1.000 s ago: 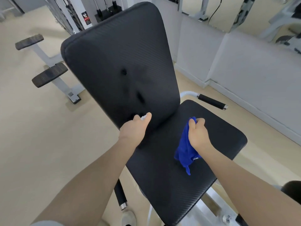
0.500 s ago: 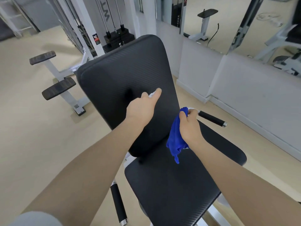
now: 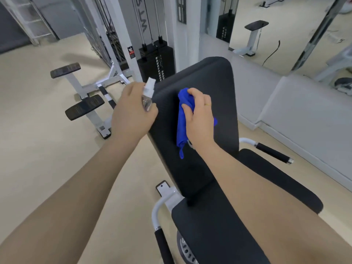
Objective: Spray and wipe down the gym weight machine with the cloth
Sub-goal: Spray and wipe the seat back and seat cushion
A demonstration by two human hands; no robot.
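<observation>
Frame centre: right hand (image 3: 199, 113) presses bunched blue cloth (image 3: 182, 119) against black backrest (image 3: 215, 92). Left hand (image 3: 131, 111) grips clear spray bottle (image 3: 147, 96) beside the backrest's left edge.

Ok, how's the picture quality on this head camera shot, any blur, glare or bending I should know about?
Head view: wide-angle bending curves the white frame posts near the edges; lighting is soft and even, with faint shadows on the floor; the left hand with the spray bottle is slightly motion-blurred; the right hand and blue cloth on the backrest look sharper; no strong glare.
</observation>
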